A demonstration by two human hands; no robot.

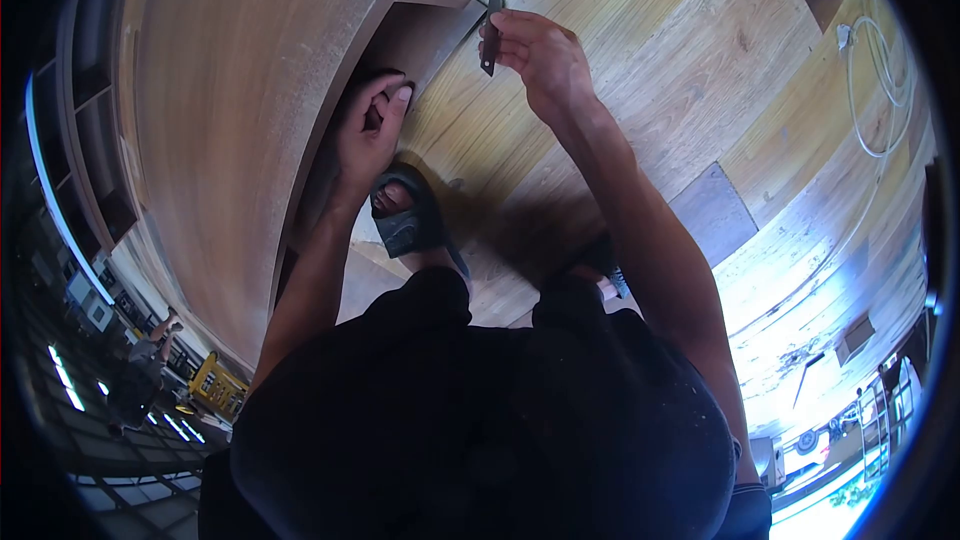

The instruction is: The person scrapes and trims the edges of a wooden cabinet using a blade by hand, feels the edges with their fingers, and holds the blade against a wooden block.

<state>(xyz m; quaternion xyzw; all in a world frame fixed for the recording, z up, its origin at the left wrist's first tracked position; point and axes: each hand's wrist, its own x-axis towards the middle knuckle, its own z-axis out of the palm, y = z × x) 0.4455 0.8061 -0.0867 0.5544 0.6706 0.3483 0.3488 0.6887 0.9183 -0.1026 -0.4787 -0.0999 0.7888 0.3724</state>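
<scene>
My right hand (545, 58) pinches a small flat dark metal plate (491, 32) with a hole near its lower end. It holds the plate upright above the wood-plank floor, close to the corner of a wooden cabinet (230, 90). To the left, my left hand (372, 125) is at the cabinet's open edge, its fingers curled and thumb against the index finger. Whether anything small is between those fingers cannot be made out. A shadowed recess of the cabinet lies behind the left hand.
My sandalled foot (405, 210) stands beside the cabinet. A white cable (878, 90) lies coiled on the floor at the right, and a grey square patch (714, 214) is nearer. Shelving (90, 130) and a distant person (140, 375) appear at the left.
</scene>
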